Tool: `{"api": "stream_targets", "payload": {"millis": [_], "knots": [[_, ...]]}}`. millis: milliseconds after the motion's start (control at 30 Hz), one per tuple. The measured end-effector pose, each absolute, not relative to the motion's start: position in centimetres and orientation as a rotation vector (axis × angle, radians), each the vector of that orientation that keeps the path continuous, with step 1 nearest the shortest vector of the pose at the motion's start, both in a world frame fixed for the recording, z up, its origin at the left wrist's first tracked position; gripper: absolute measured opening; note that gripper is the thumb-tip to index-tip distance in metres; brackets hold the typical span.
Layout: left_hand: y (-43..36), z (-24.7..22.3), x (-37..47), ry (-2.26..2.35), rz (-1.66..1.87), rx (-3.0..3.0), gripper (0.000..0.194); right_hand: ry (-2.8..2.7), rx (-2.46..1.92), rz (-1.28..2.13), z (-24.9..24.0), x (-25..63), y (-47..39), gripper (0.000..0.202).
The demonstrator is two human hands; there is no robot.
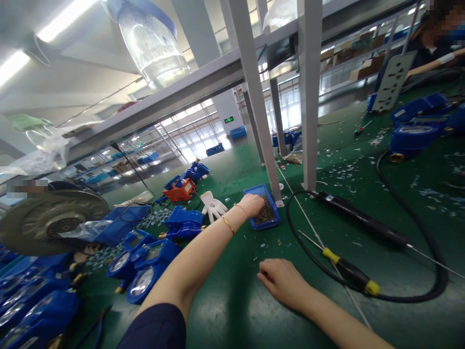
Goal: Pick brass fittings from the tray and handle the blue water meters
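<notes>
The left hand, grip hidden, dips into the blue tray, whose walls likely corral the screws, while the right hand rests curled, contents hidden, toward the near edge of the bench.

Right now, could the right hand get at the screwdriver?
Probably yes: the right hand is close by, and nothing seems to lie over most of the screwdriver's handle. Only the black cable and a thin cord run between them, low enough, it seems, to reach over.
</notes>
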State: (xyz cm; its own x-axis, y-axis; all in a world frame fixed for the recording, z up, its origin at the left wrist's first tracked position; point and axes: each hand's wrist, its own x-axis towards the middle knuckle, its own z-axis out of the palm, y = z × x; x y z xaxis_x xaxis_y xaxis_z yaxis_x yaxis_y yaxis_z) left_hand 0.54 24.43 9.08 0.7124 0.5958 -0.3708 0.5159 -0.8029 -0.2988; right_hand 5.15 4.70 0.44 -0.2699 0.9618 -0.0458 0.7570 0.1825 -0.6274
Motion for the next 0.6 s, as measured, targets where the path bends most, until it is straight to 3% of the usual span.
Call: {"api": "stream_targets", "payload": {"millis": [167, 267, 367, 467, 567, 600], "knots": [[25.5, 10.9, 0.1, -0.988, 0.593, -2.795, 0.009, -2.098, -1.613, 0.781, 0.3, 5.1, 4.6, 0.018], [25.8, 12.1, -0.2, -1.050, 0.335, -2.829, 0.010, -2.096, -1.611, 0.776, 0.3, 5.1, 4.6, 0.018], [24.5, 13.8, 0.0, -1.096, -0.137, -2.767, 0.005, -2.092, -1.608, 0.775, 0.4, 5.1, 4.6, 0.019], [20.4, 16.2, 0.8, -1.059, -0.633, -2.616, 0.022, -2.087, -1.604, 0.778, 0.3, 5.0, 4.6, 0.018], [14.1, 18.8, 3.0, -0.528, -1.339, -2.474, 0.023, -2.091, -1.610, 0.774, -0.1, 4.9, 4.7, 0.017], [12.0, 19.4, 4.2, -0.311, -1.424, -2.466, 0.026, -2.092, -1.612, 0.768, -0.3, 4.9, 4.7, 0.017]]}}
